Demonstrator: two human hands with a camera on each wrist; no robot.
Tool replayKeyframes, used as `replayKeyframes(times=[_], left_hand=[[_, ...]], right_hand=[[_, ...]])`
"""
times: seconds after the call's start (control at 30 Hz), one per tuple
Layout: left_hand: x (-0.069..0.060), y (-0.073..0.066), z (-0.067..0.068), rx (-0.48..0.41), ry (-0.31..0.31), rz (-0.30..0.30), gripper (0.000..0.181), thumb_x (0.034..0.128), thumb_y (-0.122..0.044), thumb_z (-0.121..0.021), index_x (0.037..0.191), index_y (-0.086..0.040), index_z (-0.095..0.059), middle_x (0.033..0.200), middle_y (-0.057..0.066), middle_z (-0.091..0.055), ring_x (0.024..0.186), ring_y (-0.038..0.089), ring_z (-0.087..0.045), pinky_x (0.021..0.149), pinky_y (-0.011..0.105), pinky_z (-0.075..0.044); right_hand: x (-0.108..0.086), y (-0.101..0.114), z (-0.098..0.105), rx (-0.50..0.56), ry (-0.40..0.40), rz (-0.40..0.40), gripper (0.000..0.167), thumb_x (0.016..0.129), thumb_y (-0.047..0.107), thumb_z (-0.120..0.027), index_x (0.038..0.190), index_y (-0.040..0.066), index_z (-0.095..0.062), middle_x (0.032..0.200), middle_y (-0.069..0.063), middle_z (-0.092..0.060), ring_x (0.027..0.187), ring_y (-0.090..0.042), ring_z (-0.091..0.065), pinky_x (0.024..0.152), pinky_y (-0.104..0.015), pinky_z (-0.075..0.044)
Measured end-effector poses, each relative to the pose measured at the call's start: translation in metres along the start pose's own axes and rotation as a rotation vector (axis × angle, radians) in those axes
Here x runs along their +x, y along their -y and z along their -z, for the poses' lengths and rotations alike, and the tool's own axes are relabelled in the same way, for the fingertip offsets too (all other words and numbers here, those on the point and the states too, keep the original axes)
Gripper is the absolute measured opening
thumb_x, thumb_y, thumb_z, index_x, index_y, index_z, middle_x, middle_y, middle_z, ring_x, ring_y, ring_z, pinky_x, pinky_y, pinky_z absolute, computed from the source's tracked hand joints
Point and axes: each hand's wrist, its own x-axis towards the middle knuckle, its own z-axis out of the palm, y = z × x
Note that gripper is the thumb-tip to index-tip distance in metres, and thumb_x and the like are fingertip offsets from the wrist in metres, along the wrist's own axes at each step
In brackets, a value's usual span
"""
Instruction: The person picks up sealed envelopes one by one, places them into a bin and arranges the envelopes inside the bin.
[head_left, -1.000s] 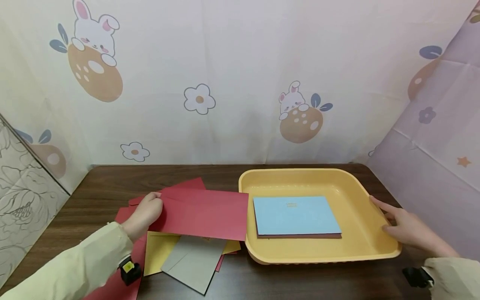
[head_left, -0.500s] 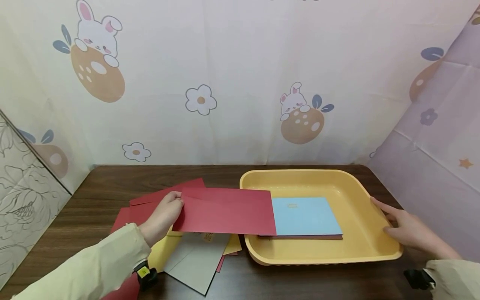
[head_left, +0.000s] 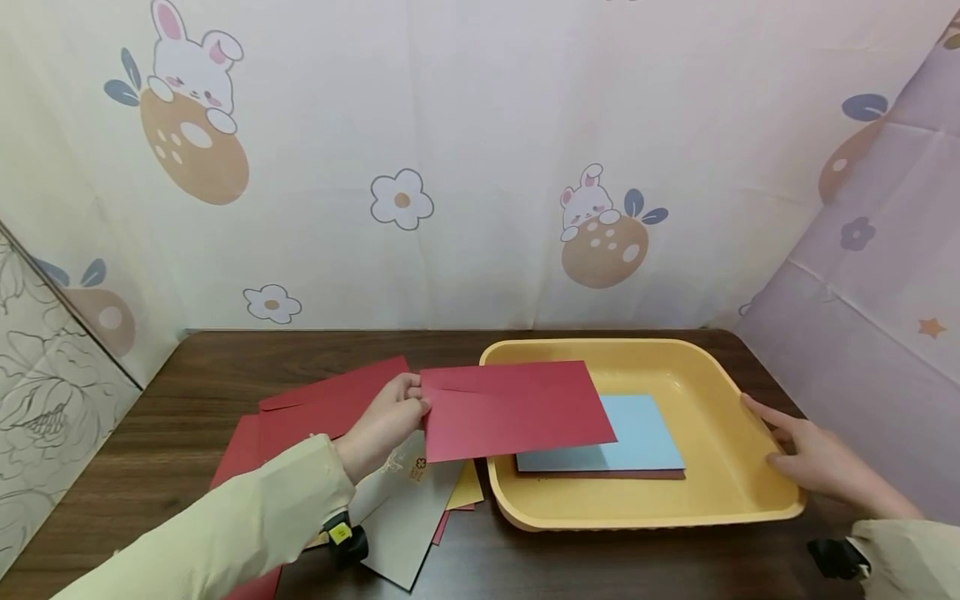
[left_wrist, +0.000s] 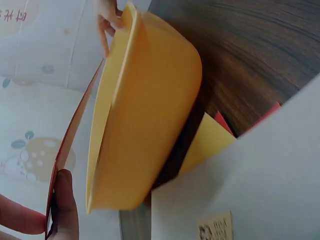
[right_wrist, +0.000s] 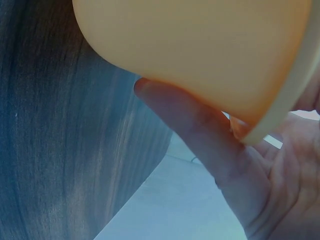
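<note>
My left hand (head_left: 384,423) pinches a red envelope (head_left: 517,410) at its left end, thumb on one face and fingers on the other. The envelope is held over the left rim of a yellow plastic tray (head_left: 731,450) and partly covers a light blue envelope (head_left: 641,437) lying inside. Beneath the blue one, a dark red edge (head_left: 615,475) shows. At the tray's right side, my right hand (head_left: 817,458) grips the rim; in the right wrist view its thumb (right_wrist: 175,107) lies against the outer wall.
Left of the tray lie a grey envelope (head_left: 408,517), a yellow envelope (head_left: 467,490) and several red envelopes (head_left: 330,404), overlapping on the dark wooden table (head_left: 217,367). A patterned curtain (head_left: 480,167) hangs behind the table.
My left hand has carried the red envelope rightward from above the pile to over the tray, tilting it slightly. The right hand and tray look unmoved.
</note>
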Motion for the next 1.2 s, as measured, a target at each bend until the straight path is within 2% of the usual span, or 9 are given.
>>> replayKeyframes(times=[0.23, 0.47, 0.67, 0.93, 1.2], left_hand=[[0.010, -0.004, -0.022, -0.008, 0.034, -0.022, 0.031, 0.0968, -0.001, -0.043, 0.127, 0.007, -0.041, 0.111, 0.019, -0.060, 0.093, 0.021, -0.064, 0.085, 0.037, -0.052], [0.025, -0.012, -0.043, -0.023, 0.102, -0.046, 0.029, 0.0972, 0.000, -0.044, 0.125, 0.006, -0.042, 0.112, 0.019, -0.061, 0.094, 0.022, -0.065, 0.085, 0.037, -0.053], [0.034, -0.014, -0.061, -0.005, 0.144, -0.043, 0.032, 0.0964, 0.001, -0.043, 0.127, 0.007, -0.039, 0.112, 0.020, -0.061, 0.095, 0.021, -0.063, 0.085, 0.034, -0.052], [0.043, -0.013, -0.079, -0.005, 0.171, -0.044, 0.036, 0.0959, 0.001, -0.044, 0.130, 0.008, -0.038, 0.119, 0.023, -0.059, 0.097, 0.027, -0.064, 0.087, 0.037, -0.052], [0.051, -0.011, -0.094, 0.003, 0.168, -0.065, 0.032, 0.0953, 0.000, -0.045, 0.126, 0.007, -0.040, 0.111, 0.023, -0.062, 0.096, 0.030, -0.064, 0.088, 0.041, -0.049]], right_hand=[[0.000, 0.000, -0.001, 0.022, 0.011, 0.001, 0.078, 0.081, 0.001, -0.058, 0.148, -0.006, -0.018, 0.096, -0.023, -0.067, 0.053, -0.008, -0.050, 0.049, -0.024, -0.039], [0.000, 0.000, -0.001, 0.027, 0.020, -0.013, 0.078, 0.082, 0.002, -0.057, 0.149, -0.004, -0.017, 0.099, -0.026, -0.067, 0.054, -0.010, -0.052, 0.048, -0.025, -0.041], [-0.001, -0.001, -0.003, 0.022, -0.022, 0.018, 0.078, 0.081, 0.000, -0.058, 0.148, -0.005, -0.019, 0.095, -0.023, -0.068, 0.051, -0.007, -0.049, 0.048, -0.024, -0.039], [-0.002, 0.000, -0.003, -0.016, -0.077, 0.051, 0.077, 0.078, -0.001, -0.060, 0.146, -0.007, -0.023, 0.089, -0.019, -0.069, 0.054, -0.003, -0.046, 0.050, -0.023, -0.037], [-0.001, 0.000, -0.004, -0.003, -0.053, 0.028, 0.077, 0.079, 0.001, -0.060, 0.147, -0.006, -0.025, 0.092, -0.019, -0.068, 0.053, -0.006, -0.046, 0.048, -0.024, -0.038]])
